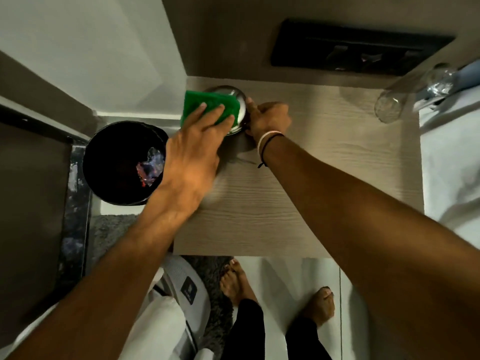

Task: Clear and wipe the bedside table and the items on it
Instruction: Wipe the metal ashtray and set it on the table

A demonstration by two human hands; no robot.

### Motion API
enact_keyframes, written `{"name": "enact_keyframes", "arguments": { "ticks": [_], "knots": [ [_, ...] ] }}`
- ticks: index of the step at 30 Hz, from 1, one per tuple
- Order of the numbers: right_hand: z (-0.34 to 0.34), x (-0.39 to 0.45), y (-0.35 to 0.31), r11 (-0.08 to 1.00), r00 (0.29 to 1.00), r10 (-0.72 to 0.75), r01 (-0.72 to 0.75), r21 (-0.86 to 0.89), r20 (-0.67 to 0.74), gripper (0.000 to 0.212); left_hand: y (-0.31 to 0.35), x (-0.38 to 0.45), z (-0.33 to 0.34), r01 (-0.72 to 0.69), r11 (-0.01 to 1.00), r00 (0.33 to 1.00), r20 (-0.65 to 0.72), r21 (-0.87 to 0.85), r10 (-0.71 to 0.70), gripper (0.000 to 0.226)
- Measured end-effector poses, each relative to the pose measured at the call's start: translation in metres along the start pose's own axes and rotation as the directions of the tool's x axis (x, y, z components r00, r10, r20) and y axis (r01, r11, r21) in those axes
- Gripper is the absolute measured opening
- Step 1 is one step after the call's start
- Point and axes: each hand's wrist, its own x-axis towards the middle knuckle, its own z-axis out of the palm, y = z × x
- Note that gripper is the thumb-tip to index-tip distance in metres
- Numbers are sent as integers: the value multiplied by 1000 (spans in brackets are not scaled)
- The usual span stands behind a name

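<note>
A pale wood-grain bedside table fills the middle of the view. At its far left corner stands a shiny metal bowl. My left hand presses a green cloth flat over the bowl's top. My right hand grips the bowl's right rim with its fingers curled. Much of the bowl is hidden under the cloth and both hands. A clear glass bottle sits at the table's far right corner.
A black waste bin with crumpled wrappers stands on the floor left of the table. A black switch panel is on the wall behind. White bedding borders the right side. My bare feet stand on a grey rug and white floor.
</note>
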Motion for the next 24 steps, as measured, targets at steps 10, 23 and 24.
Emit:
{"name": "enact_keyframes", "arguments": {
  "ticks": [10, 23, 24],
  "knots": [
    [-41, 24, 40, 998, 982, -33, 44, -53, 188, 44, 16, 31, 15, -40, 971, 997, 67, 235, 25, 71],
    [-355, -49, 15, 760, 600, -627, 610, -223, -497, 21, 255, -35, -19, -560, 818, 747, -349, 129, 566, 71],
    [-395, -51, 17, 765, 548, -617, 587, -266, -565, 21, 288, -39, -12, -614, 780, 701, -374, 116, 607, 70]
  ]
}}
